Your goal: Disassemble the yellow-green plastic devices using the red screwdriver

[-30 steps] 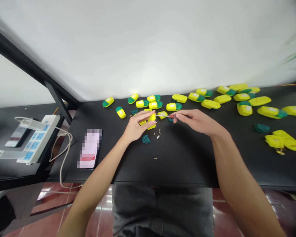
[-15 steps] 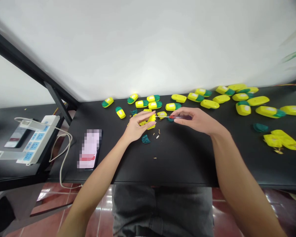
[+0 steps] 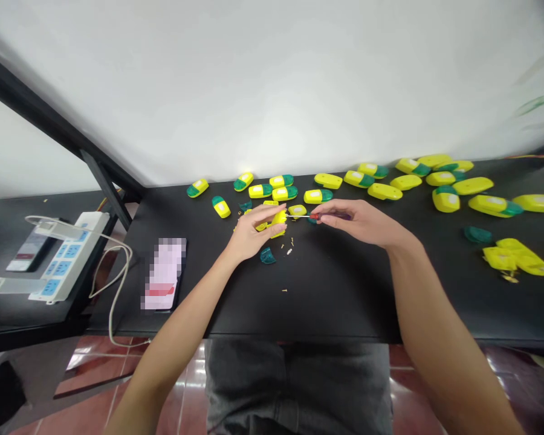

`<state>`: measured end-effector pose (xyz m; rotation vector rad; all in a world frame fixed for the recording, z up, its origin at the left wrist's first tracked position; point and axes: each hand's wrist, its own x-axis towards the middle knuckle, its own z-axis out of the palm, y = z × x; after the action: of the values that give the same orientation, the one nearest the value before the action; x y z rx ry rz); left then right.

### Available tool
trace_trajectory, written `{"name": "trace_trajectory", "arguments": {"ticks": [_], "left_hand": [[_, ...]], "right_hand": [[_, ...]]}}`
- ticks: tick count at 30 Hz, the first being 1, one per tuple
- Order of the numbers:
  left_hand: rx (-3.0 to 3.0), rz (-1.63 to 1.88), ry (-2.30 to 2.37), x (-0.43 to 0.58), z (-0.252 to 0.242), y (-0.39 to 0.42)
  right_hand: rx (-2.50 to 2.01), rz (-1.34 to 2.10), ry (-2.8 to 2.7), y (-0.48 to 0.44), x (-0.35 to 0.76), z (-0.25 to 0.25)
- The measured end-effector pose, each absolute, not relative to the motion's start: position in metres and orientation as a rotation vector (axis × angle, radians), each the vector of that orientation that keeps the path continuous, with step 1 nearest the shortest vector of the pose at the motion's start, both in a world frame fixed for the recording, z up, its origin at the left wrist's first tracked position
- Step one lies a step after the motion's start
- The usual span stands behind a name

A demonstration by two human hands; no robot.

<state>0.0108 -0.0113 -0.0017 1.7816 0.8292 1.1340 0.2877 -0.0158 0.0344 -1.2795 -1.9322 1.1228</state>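
Note:
Between its thumb and fingers, my left hand grips a small yellow plastic housing, partly hidden by the fingers. A screwdriver with a red and dark handle is wrapped in the fingers of my right hand. Its metal shaft points left, with the tip at the housing's right side. Around the hands lie a teal translucent cover, several small screws and a little white part. Just behind the shaft is a yellow cap piece.
Several yellow-and-green plastic devices line the back of the black table. Opened yellow shells and a green cover lie at the right. At the left are a phone, a white power strip and a loose cable.
My right hand and the screwdriver handle have shifted and turned very slightly, with the tip still at the housing. My left hand stays in place.

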Motion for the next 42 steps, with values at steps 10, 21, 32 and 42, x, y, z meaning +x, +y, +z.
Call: {"name": "trace_trajectory", "arguments": {"ticks": [10, 21, 32, 42], "left_hand": [[1.649, 1.144, 0.923, 0.01, 0.001, -0.012], [2.082, 1.052, 0.988, 0.013, 0.004, -0.016], [2.197, 1.17, 0.827, 0.015, -0.003, -0.015], [2.237, 1.193, 0.813, 0.016, -0.002, -0.016]], "right_hand": [[-1.268, 1.238, -1.905, -0.016, 0.296, 0.039], [-1.219, 1.351, -1.914, -0.016, 0.298, 0.037], [-1.208, 1.35, -1.946, -0.018, 0.293, 0.041], [-1.212, 1.356, -1.89, -0.017, 0.292, 0.04]]}}
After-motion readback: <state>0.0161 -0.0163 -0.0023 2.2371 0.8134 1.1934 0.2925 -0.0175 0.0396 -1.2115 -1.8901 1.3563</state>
